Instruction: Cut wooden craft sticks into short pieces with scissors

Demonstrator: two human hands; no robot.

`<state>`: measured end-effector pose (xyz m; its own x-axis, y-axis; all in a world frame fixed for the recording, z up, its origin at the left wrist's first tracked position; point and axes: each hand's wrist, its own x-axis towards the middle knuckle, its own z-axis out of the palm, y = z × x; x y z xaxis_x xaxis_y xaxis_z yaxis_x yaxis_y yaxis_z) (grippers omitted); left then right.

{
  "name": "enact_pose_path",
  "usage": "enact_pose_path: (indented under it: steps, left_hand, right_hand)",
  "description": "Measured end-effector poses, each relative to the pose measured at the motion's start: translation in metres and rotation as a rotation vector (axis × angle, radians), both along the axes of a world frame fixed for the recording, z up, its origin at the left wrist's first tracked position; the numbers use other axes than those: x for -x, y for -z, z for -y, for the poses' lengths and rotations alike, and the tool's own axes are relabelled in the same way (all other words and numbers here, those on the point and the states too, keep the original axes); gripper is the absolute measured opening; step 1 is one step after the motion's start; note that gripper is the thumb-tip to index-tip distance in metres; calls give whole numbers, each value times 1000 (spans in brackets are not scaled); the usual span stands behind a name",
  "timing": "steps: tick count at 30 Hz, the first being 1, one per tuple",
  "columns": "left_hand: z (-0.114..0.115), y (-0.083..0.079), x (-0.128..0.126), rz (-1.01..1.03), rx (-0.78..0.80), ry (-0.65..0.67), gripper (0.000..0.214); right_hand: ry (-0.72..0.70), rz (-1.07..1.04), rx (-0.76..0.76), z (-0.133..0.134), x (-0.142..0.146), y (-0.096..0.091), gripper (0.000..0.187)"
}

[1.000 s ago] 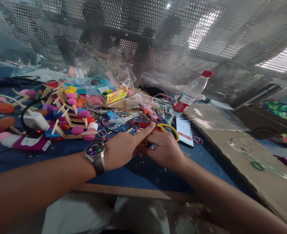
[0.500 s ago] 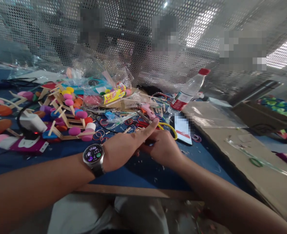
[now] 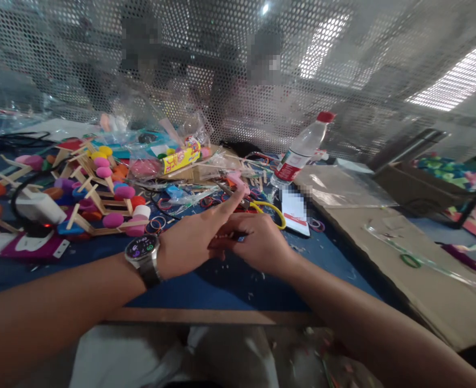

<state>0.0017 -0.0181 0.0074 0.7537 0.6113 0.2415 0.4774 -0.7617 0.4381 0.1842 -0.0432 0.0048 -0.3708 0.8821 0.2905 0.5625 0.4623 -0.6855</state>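
Note:
My left hand, with a smartwatch at its wrist, meets my right hand over the blue table near its front edge. The left index finger stretches forward; the other left fingers curl underneath. Closed fingers of my right hand press up to the left ones, and anything between them is too small or hidden to make out. Just beyond the fingertips lie a pink glue gun and a cutting tool with yellow handles, its far part partly covered. A phone rests right of the handles.
Wooden-stick models with coloured round pieces crowd the left, beside a purple power strip with a white charger. A red-capped bottle stands behind the phone. Cardboard covers the right side, near a box of coloured pieces.
The view has shifted slightly, so things on the table appear farther left. My hands stay together, the left index finger still extended; the right knuckles sit a little closer against the left hand.

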Motion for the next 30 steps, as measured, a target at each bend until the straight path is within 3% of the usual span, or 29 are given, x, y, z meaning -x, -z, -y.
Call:
enact_pose_path:
  steps: [4,8,12,16,23,27,30]
  left_hand:
    - [-6,2,2,99,137,-7,100]
    - [-13,-1,4,151,114,10,89]
    - [-20,-10,8,151,80,-19,64]
    - [-25,-11,10,182,66,-88,53]
    - [-27,-8,11,260,73,-119,32]
    - [-26,-10,12,240,102,-57,30]
    - [-24,-13,13,145,102,74,27]
  right_hand:
    - [-56,61,-131,0,-3,0,9]
    - [-93,72,-210,-2,-8,-2,8]
    - [-23,19,-188,-8,-15,-4,10]
    - [93,-25,-105,-15,-19,-5,12]
    - [77,-62,-59,-17,-17,-2,11]
    - [-14,-31,-108,-14,-16,-3,10]
    - [-81,-24,-154,-12,-15,-4,9]
